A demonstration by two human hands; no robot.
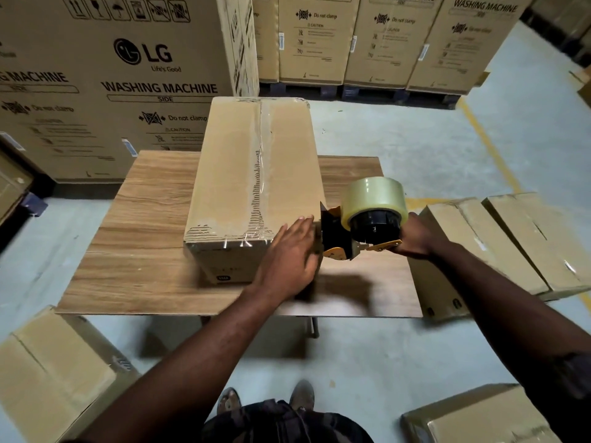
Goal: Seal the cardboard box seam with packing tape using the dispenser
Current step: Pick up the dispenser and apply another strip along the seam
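Risk: the dispenser (345, 238) sits off the seam (260, 161), by the near right edge of the box (230, 174); tape started there could run crooked.
Left hand (287, 254): fingers straight, flat on that corner.
Right hand (415, 238): grasping the dispenser handle.
Box: on the table (144, 219), ahead of both hands; the seam is just left of the left fingertips.

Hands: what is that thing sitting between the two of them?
In the head view, a tape dispenser carrying a roll of clear tape fills the gap. The right hand grips its handle; the left hand, fingers straight, is at its front end.
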